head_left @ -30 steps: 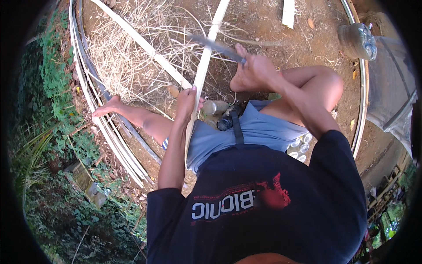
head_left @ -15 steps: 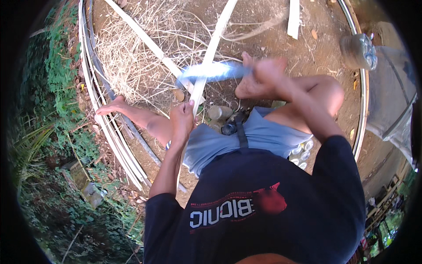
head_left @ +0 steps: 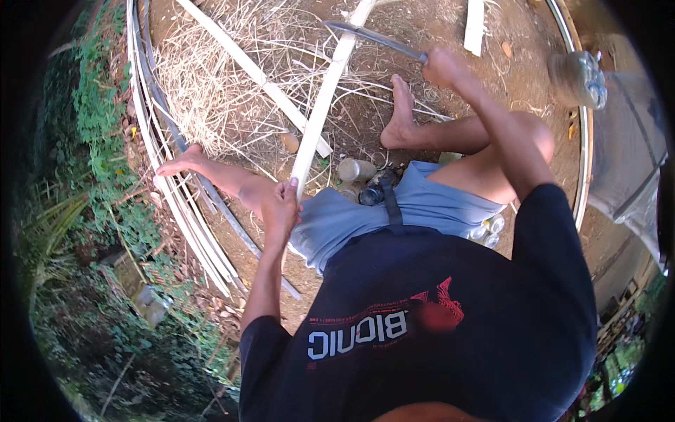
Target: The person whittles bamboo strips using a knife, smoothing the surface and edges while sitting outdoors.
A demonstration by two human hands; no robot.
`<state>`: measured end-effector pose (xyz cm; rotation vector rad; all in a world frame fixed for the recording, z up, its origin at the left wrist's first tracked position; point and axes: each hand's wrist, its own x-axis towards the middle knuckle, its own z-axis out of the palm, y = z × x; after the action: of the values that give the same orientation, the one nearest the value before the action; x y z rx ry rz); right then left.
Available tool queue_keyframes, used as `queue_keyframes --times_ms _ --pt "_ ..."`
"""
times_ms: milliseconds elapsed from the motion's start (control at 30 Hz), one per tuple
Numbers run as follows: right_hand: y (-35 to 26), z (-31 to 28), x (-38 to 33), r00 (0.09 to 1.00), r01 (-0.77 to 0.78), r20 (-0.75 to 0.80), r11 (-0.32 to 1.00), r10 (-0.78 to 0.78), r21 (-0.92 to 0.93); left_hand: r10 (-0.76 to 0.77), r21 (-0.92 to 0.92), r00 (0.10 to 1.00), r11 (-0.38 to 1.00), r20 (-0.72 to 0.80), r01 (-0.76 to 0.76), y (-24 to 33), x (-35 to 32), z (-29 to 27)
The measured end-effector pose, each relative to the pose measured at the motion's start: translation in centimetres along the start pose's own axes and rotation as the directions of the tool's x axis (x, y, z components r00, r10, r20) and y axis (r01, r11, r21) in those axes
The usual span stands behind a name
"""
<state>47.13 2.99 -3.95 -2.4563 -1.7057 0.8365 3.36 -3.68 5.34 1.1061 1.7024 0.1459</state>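
Pale strip [head_left: 320,112] gripped by left hand [head_left: 281,207] | right hand [head_left: 443,67] clenches knife [head_left: 373,36]

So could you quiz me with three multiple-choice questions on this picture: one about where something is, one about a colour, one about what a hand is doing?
1. Where is the knife blade?
A. across the top of the pale strip
B. flat on the ground
C. tucked in the shorts

2. What colour are the shorts?
A. red
B. light blue
C. white

3. What is the left hand doing?
A. hanging free
B. resting on a knee
C. gripping the pale strip

Answers:
1 A, the right hand holds the knife up with the blade crossing the pale strip.
2 B, the cloth over the thighs is light blue.
3 C, its fingers are wrapped round the lower part of the strip.
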Motion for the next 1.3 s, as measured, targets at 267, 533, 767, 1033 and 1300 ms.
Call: queue_keyframes --times_ms 267,533,767,1033,1300 --pt "-8.2 5.1 -12.8 0.908 0.337 -0.224 0.935 -0.354 -0.110 -0.092 -0.259 0.958 0.952 0.272 0.165 0.0 0.7 -0.8" --pt "-6.8 1.0 -12.4 0.966 0.239 -0.074 0.967 -0.246 -0.090 -0.017 -0.395 0.888 0.892 0.459 0.221 -0.4 1.0 -1.5" --pt "-4.7 0.4 -11.3 0.928 0.326 -0.124 0.928 -0.350 -0.179 0.026 -0.511 0.805 0.785 0.592 0.351 -1.0 0.0 -2.0" --pt "0.4 -3.7 -1.8 0.989 0.144 0.021 0.957 -0.143 -0.250 0.028 -0.556 0.716 0.651 0.698 0.516 -3.8 -1.6 -2.6" --pt "-1.7 -4.1 -1.6 0.999 0.029 -0.032 0.995 -0.027 0.091 0.212 -0.549 0.507 0.390 0.835 0.740 -6.4 -0.9 -2.7"
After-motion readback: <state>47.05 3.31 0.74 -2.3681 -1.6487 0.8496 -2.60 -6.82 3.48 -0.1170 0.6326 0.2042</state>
